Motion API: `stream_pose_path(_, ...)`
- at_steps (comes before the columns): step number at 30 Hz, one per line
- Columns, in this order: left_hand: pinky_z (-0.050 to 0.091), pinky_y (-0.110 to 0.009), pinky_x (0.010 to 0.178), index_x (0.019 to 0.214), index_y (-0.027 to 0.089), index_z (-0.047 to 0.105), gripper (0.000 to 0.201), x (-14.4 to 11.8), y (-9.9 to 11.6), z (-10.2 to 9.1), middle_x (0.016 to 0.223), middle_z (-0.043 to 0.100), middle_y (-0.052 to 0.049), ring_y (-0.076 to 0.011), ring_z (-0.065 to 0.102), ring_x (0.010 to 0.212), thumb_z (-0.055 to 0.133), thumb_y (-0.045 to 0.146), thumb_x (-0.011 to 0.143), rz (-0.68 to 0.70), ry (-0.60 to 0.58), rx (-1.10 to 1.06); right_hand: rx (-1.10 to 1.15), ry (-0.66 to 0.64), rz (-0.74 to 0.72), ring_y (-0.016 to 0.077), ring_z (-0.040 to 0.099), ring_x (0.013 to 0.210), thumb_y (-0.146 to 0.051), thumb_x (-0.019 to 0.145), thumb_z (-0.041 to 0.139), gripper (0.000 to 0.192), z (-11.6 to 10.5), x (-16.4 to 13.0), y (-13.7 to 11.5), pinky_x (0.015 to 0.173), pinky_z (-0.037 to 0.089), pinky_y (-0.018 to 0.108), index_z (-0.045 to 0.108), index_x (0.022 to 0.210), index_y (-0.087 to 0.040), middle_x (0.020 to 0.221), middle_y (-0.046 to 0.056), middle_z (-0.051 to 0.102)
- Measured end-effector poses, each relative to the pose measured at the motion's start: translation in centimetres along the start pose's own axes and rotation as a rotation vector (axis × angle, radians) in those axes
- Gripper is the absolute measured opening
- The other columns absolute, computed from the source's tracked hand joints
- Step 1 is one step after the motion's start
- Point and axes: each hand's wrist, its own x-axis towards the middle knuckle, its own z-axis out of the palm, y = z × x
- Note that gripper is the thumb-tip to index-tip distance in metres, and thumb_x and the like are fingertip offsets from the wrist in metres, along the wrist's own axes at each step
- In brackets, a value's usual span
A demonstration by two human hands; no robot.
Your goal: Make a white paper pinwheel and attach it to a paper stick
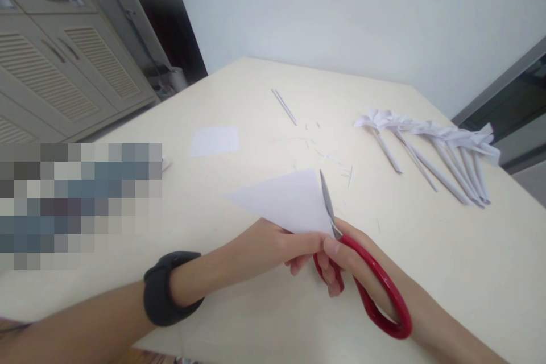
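Folded paper (pixel 285 200) was pinched at its near corner by left hand (pixel 273 244), held just above the table (pixel 239 318). Scissors (pixel 362 273) were gripped in right hand (pixel 354 261), fingers (pixel 330 247) curled through the red handles, blades nearly closed along the paper's right edge. Paper rolls (pixel 439 159) lay well apart, far right.

A single head-worn view looks forward and down from above the near edge of the table (pixel 239 318), tilted so the far wall (pixel 341 11) slants. It sits close to the hands, with the cabinet (pixel 55 62) at upper left and the table's far corner ahead.
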Motion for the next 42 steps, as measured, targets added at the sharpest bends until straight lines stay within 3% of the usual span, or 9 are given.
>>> stream_pose_path(3,0.038,-0.021,0.053,0.046,0.016,0.047,0.043,-0.1,0.1,0.0,0.045,0.046,0.004,-0.009,0.046,0.05,0.051,0.033,0.084,-0.011,0.037,0.01,0.012,-0.006,0.002,0.0114,0.046,0.056,-0.045,0.091,0.043,0.034,-0.1,0.1,0.1,0.069,0.042,0.031,0.033,0.069,-0.022,0.057,-0.004,0.047)
stream_pose_path(12,0.039,-0.023,0.055,0.044,0.017,0.045,0.044,-0.1,1.0,-0.6,0.042,0.045,0.003,-0.0094,0.046,0.047,0.053,0.034,0.084,0.003,0.147,-0.013,-0.068,-0.027,-0.001,0.0109,0.047,0.057,-0.04,0.092,0.044,0.027,-0.4,-0.2,0.1,0.067,0.042,0.03,0.038,0.073,-0.021,0.066,-0.002,0.054)
stream_pose_path(25,0.042,-0.026,0.061,0.045,0.017,0.045,0.045,-0.1,0.4,-0.5,0.043,0.045,0.004,-0.0106,0.048,0.05,0.054,0.038,0.084,0.037,0.141,-0.084,-0.075,0.001,0.042,0.014,0.055,0.071,-0.039,0.09,0.047,0.025,-0.2,-0.3,-0.5,0.08,0.044,0.034,0.037,0.075,-0.022,0.07,-0.002,0.055)
stream_pose_path(42,0.041,-0.024,0.058,0.045,0.016,0.045,0.046,-0.2,0.5,-0.4,0.042,0.045,0.004,-0.0095,0.047,0.048,0.054,0.039,0.085,0.019,0.155,-0.056,-0.101,-0.013,0.072,0.0132,0.052,0.067,-0.046,0.089,0.047,0.027,-0.3,-0.3,-0.7,0.071,0.046,0.031,0.042,0.08,-0.021,0.072,-0.001,0.054)
